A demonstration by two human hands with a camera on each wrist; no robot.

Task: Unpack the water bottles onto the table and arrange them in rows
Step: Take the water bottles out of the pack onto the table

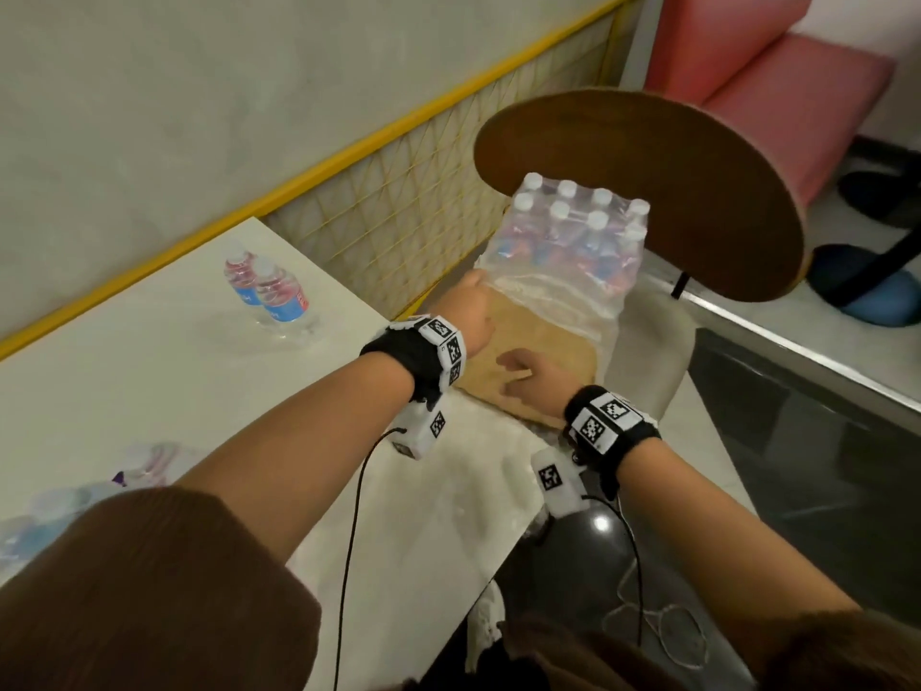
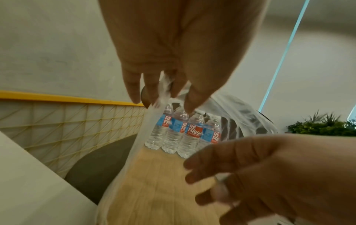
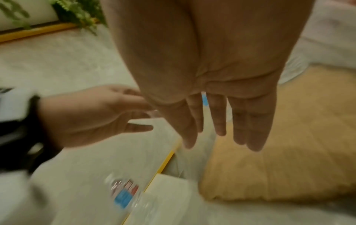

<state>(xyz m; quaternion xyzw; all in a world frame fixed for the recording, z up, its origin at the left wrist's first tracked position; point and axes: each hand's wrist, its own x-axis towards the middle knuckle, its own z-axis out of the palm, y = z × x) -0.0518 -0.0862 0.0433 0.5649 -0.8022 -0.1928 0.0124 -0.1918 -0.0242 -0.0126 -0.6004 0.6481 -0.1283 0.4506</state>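
Note:
A shrink-wrapped pack of water bottles (image 1: pixel 573 236) stands on a tan chair cushion (image 1: pixel 553 359) to the right of the white table (image 1: pixel 124 371). Its front is torn open, and loose plastic wrap (image 1: pixel 558 296) hangs forward. My left hand (image 1: pixel 471 304) pinches that wrap (image 2: pixel 163 89) at the pack's left side, in front of the labelled bottles (image 2: pixel 183 132). My right hand (image 1: pixel 523 374) hovers flat over the cushion with straight fingers (image 3: pixel 221 129), holding nothing. Two bottles (image 1: pixel 269 291) stand together on the table.
A round wooden chair back (image 1: pixel 673 192) rises behind the pack. A yellow-framed lattice panel (image 1: pixel 398 211) runs along the table's far side. Blurred bottles (image 1: pixel 75 496) sit at the table's near left. A pink seat (image 1: pixel 777 92) is at the far right.

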